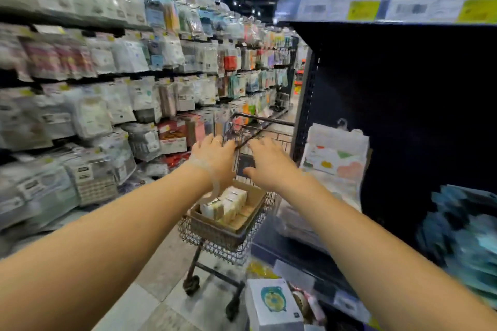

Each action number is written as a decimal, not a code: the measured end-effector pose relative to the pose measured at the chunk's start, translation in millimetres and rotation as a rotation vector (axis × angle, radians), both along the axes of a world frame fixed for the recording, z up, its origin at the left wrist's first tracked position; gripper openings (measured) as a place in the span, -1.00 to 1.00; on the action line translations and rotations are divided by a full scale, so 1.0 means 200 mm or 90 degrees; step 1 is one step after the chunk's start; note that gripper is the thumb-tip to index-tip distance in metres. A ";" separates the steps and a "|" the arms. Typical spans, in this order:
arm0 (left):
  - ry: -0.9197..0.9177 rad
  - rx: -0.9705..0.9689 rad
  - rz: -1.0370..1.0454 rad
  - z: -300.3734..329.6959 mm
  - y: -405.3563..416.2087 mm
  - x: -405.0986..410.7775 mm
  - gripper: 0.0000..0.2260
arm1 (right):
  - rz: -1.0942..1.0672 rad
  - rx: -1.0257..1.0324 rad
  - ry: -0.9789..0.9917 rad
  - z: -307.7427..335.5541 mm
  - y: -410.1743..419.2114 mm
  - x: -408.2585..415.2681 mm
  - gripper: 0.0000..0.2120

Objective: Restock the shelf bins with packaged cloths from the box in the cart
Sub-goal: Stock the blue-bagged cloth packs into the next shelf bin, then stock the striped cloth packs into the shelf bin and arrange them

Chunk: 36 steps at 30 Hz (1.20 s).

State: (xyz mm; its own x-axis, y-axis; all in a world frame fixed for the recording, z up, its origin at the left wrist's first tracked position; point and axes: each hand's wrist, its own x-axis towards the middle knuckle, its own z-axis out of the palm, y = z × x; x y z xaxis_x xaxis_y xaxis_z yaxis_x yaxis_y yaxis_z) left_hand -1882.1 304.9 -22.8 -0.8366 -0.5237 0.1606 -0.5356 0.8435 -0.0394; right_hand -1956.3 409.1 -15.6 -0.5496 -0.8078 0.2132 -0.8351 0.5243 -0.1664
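Note:
A small wire cart stands in the aisle ahead of me. Its lower basket holds a brown cardboard box with several pale packaged cloths standing in a row. Both my arms stretch forward over the cart. My left hand and my right hand hover palm-down near the cart's upper rail, fingers spread, with nothing in them. Whether either hand touches the rail is unclear because of blur.
Long shelves of hanging packets line the left side. A dark shelf unit stands on the right with hanging packs and blue-green goods. A white boxed item sits low beside the cart's wheels.

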 end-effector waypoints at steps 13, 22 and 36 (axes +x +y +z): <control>-0.076 0.074 0.050 -0.29 -0.81 0.16 -0.41 | -0.021 0.109 -0.099 -0.37 -0.85 0.08 -0.58; -0.081 0.065 -0.007 -0.36 -1.23 -0.34 -0.48 | -0.096 0.138 -0.095 -0.42 -1.30 -0.42 -0.60; -0.124 0.107 -0.080 -0.47 -1.83 -1.05 -0.49 | -0.183 0.156 -0.152 -0.59 -1.76 -1.16 -0.49</control>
State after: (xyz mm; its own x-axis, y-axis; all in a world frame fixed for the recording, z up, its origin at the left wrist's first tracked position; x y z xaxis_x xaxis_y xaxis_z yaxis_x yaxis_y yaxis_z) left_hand -2093.0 -61.2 -116.7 -0.9030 -0.4201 -0.0904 -0.4229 0.9060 0.0143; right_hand -2189.1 56.9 -133.8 -0.7702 -0.6254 -0.1251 -0.6026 0.7778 -0.1786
